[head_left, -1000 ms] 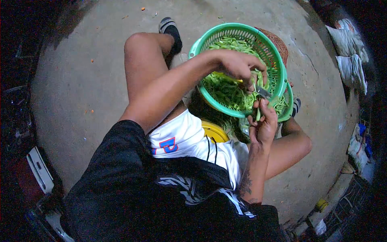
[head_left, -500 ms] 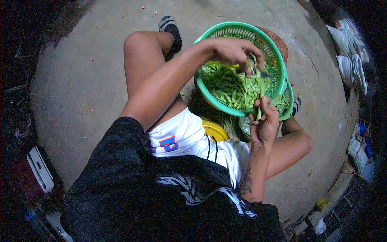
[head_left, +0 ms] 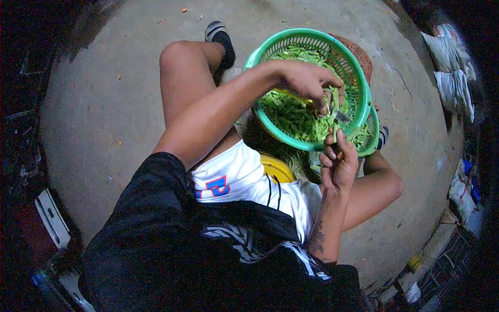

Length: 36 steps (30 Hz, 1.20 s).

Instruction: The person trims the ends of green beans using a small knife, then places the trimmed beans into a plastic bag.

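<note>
My left hand (head_left: 309, 86) is closed around a knife with a yellow handle (head_left: 292, 95). Its dark blade (head_left: 341, 116) points right, close above the fingers of my right hand (head_left: 340, 164). Palm up, that hand pinches a pale green vegetable piece (head_left: 335, 133) between thumb and fingers, near the basket's front rim. Beneath both hands is a green plastic basket (head_left: 253, 59) with slotted sides, tilted towards me. Chopped green vegetable strips (head_left: 291, 117) lie in it, partly covered by my left hand and forearm.
A second green basket (head_left: 374, 140) with more strips sits partly under the first, at its right. Behind is a reddish-brown woven container (head_left: 358, 54). A yellow round object (head_left: 278, 167) lies between my legs. White sacks (head_left: 452, 78) line the right side.
My left hand and the knife have moved down towards me, bringing the blade closer to my right fingers. My right hand stays in nearly the same place.
</note>
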Motion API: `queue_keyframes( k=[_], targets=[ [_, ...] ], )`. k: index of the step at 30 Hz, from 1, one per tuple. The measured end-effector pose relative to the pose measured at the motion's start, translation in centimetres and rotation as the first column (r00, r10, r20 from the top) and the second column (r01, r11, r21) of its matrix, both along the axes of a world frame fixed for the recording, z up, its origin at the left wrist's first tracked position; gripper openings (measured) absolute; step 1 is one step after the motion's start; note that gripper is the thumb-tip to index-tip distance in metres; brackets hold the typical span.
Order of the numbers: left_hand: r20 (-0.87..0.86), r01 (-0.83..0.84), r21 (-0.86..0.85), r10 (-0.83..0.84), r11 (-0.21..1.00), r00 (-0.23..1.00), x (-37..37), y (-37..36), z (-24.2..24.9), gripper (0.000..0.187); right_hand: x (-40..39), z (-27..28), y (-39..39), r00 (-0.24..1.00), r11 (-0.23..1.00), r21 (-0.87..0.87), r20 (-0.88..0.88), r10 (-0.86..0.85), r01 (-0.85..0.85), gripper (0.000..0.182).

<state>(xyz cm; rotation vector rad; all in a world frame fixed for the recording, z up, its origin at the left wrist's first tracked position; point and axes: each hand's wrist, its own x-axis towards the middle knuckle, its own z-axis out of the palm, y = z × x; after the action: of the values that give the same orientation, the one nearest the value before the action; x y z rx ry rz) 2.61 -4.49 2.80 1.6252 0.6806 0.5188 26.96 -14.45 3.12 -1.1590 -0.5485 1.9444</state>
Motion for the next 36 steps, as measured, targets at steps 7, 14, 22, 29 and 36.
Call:
queue_keyframes(
  k=[7,14,22,29,36],
  targets=[
    [-0.024,-0.144,-0.13,0.142,0.981,0.99,-3.0,1.6,-0.8,0.042,0.7,0.1,0.1,0.999,1.0,0.029,0.044,0.005,-0.006,0.024],
    [0.083,0.04,-0.074,-0.034,0.996,0.996,0.1,0.2,-1.2,0.038,-0.1,-0.2,0.2,0.999,0.999,0.034,0.048,-0.003,0.002,0.024],
    [0.035,0.094,-0.129,-0.091,0.987,0.995,1.2,-0.8,-0.5,0.046,-0.2,-0.7,0.4,0.999,0.999,0.045,0.042,-0.032,0.03,0.016],
    [-0.024,-0.074,-0.13,0.072,0.989,0.997,-1.2,0.8,-1.1,0.042,-0.3,0.2,0.4,0.999,0.999,0.051,0.034,0.002,-0.004,0.017],
    [0.036,0.054,-0.174,-0.049,0.983,0.998,0.4,-0.4,-0.5,0.041,-0.2,-0.1,0.3,1.0,0.999,0.037,-0.007,0.002,-0.001,0.02]
  ],
)
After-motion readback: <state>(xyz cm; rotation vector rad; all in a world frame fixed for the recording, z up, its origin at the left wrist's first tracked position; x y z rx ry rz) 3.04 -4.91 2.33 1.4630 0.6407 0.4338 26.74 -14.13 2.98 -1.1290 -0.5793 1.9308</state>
